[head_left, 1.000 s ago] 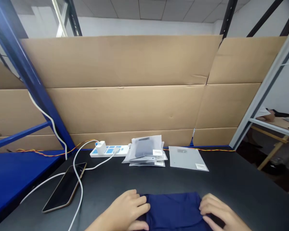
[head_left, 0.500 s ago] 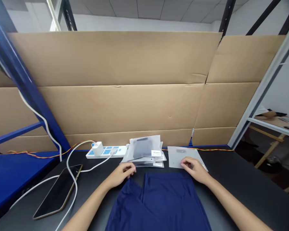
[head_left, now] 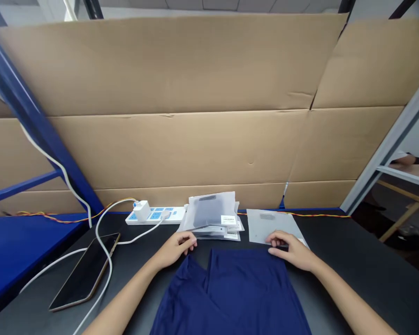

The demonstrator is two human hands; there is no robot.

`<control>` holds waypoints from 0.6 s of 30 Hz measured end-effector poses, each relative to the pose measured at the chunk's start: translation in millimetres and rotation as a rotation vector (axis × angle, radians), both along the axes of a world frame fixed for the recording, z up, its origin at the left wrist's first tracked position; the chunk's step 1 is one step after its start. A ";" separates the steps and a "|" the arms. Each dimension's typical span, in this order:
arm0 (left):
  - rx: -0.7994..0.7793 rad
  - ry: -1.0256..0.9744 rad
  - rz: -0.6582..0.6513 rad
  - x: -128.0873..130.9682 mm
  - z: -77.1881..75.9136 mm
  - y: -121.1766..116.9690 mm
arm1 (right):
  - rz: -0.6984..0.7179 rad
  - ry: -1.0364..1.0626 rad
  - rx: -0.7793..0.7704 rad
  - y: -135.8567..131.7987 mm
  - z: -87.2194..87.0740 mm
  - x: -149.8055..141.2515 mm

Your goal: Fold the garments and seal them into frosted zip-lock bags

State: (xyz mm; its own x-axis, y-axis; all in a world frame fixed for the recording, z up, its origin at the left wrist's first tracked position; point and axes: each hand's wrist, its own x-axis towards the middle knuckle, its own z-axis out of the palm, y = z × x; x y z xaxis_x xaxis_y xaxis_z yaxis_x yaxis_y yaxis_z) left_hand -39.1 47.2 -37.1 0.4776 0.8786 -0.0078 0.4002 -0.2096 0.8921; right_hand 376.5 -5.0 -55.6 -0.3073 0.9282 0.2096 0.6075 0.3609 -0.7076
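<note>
A navy blue garment [head_left: 233, 293] lies spread on the black table [head_left: 352, 270], running from the middle toward me. My left hand [head_left: 176, 246] pinches its far left corner with the fingers curled. My right hand [head_left: 291, 249] grips the far right corner, its fingers bent over the cloth edge. Just beyond the garment sits a stack of frosted plastic bags [head_left: 212, 216] holding dark items. A single flat frosted bag [head_left: 274, 225] lies next to my right hand.
A phone [head_left: 85, 272] lies at the left, with a white cable running to a charger [head_left: 142, 210] in a white power strip [head_left: 153, 215]. Cardboard sheets [head_left: 181, 116] wall off the back. Blue shelving [head_left: 24, 242] stands at the left, a grey rack post [head_left: 387, 144] at the right.
Both hands went from the near edge of the folded garment to its far corners, and the cloth now lies spread out long. Since half a second ago little has moved.
</note>
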 end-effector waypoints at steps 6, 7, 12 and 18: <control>-0.009 0.003 0.002 0.4 -0.5 1.4 | -0.027 0.016 0.025 -2.4 -5.4 -4.8; -0.011 0.005 0.003 0.4 -0.8 1.9 | -0.042 0.017 0.035 -1.2 -7.6 -6.6; -0.015 0.010 0.013 0.0 -0.9 3.6 | -0.080 0.019 0.060 3.2 -12.3 -7.0; -0.013 0.020 0.008 -0.7 -0.8 3.4 | -0.123 0.008 0.081 1.6 -8.1 -0.6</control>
State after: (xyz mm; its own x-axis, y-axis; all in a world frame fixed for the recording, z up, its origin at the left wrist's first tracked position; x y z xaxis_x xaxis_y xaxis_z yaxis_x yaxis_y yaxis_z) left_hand -39.8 50.6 -37.9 0.4703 0.8820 -0.0283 0.4194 -0.1952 0.8866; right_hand 375.9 -3.4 -63.8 -0.1907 0.9387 0.2873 0.6450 0.3404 -0.6841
